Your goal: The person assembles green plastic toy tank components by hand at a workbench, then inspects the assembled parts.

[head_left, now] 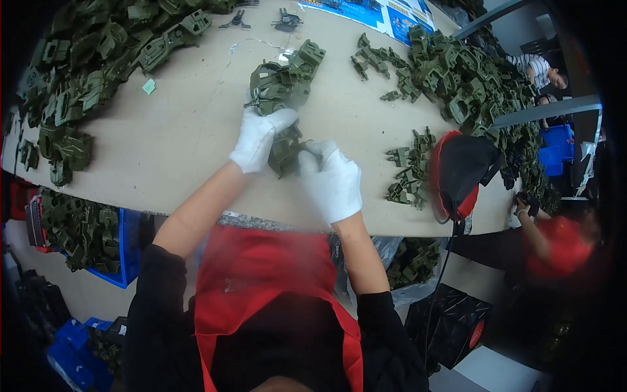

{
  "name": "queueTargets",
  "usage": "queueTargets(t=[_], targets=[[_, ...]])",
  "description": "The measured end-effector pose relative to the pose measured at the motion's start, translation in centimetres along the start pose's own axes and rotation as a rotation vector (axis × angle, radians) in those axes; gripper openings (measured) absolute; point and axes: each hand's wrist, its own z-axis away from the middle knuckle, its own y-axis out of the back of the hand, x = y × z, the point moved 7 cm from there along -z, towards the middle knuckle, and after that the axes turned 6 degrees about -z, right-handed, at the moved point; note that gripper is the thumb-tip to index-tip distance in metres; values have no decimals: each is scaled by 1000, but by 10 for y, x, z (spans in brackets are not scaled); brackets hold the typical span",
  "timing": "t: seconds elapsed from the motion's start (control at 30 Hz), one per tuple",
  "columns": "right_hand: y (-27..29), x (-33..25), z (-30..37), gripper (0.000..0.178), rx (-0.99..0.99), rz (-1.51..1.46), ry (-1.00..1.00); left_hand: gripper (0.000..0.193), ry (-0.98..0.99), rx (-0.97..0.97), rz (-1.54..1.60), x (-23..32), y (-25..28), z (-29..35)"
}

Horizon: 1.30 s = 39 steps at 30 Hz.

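Note:
Both my hands wear white gloves. My left hand (261, 136) is closed on a dark green plastic toy vehicle part (283, 155) above the near part of the table. My right hand (332, 179) has its fingers curled in against the right side of that same part. Haze blurs the fingertips, so any small piece between them cannot be made out. Just beyond my left hand lie green toy vehicle bodies (271, 83), close together and partly hidden by the glove.
A large heap of green vehicle bodies (98, 72) covers the left of the table (196, 130). Smaller green parts (457, 75) pile up at the right. A black and red bag-like object (460, 173) stands at the near right edge. Blue bin (129, 242) below left; another person (555, 245) at right.

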Motion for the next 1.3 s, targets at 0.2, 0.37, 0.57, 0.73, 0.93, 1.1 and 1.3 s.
queueTargets(t=[0.2, 0.37, 0.57, 0.73, 0.93, 1.1, 1.3], targets=[[-15, 5, 3, 11, 97, 48, 121, 30, 20, 41, 86, -1, -5, 6], [-25, 10, 4, 10, 39, 24, 115, 22, -3, 105, 132, -1, 1, 10], [-27, 44, -6, 8, -40, -460, -302, 28, 18, 46, 148, -1, -7, 15], [-19, 13, -4, 6, 198, -196, 92, 42, 50, 10, 165, -2, 1, 5], [-23, 38, -76, 27, -592, -411, -426, 30, 9, 92, 156, 6, 12, -28], [-39, 70, -166, 57, -10, 41, -387, 30, 186, -88, 612, 2, 24, -34], [-60, 97, -187, 46, -66, 92, -291, 41, 97, -185, 534, 22, 24, -17]])
